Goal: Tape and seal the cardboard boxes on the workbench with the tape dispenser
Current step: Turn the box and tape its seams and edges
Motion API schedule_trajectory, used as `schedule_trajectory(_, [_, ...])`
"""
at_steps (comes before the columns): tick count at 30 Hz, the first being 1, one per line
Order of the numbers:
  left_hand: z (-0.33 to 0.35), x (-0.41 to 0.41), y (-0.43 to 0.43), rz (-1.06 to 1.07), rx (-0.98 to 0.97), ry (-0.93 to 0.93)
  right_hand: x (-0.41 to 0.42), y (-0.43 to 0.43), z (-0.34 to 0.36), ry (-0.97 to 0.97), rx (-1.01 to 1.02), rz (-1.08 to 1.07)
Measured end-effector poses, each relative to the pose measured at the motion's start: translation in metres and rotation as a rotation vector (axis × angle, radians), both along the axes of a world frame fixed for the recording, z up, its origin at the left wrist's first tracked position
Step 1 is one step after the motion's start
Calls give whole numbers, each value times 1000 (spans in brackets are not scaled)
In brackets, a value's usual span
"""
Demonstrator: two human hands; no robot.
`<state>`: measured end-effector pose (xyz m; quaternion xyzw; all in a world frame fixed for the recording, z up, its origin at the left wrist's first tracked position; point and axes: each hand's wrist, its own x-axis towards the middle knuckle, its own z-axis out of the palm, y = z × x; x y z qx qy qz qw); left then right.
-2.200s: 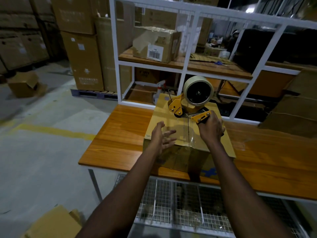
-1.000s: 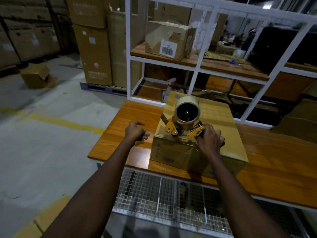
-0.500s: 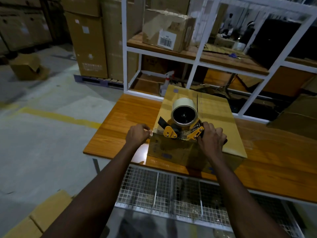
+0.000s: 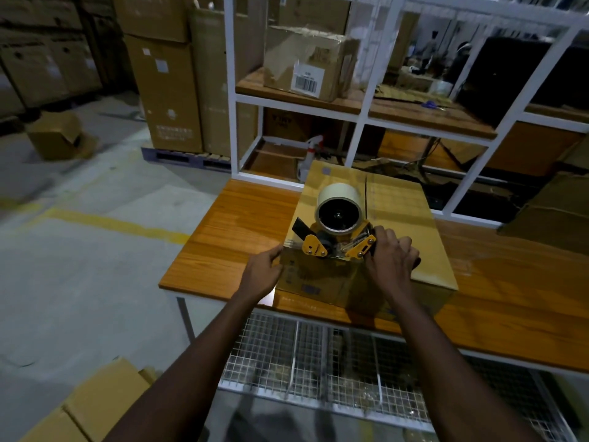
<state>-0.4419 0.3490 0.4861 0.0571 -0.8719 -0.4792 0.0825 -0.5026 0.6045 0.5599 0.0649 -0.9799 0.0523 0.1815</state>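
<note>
Firmly, the right hand (image 4: 392,264) clenches its fingers round the handle of the dispenser (image 4: 338,218), which rests on the box (image 4: 398,212) near its front left corner. The left hand (image 4: 261,272) curls its fingers on that corner. The box stands at the near edge of the worktop (image 4: 223,237).

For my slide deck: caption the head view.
Right hand grips the yellow tape dispenser at the near edge of the brown cardboard box; left hand holds its corner.
</note>
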Motion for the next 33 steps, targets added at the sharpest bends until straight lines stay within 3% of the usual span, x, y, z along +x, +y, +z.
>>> schedule_trajectory(3, [6,3,-10,70,-270,-131,0,-1,1,-4,-6,0])
schedule_trajectory(8, [17,-11,-7,54,-532,46,1,1,-1,24,-1,7])
schedule_trajectory(21, [10,-13,20,262,-549,77,3,14,-5,73,19,38])
schedule_trajectory(33, [16,-10,38,396,-612,14,-1,120,-5,120,67,11])
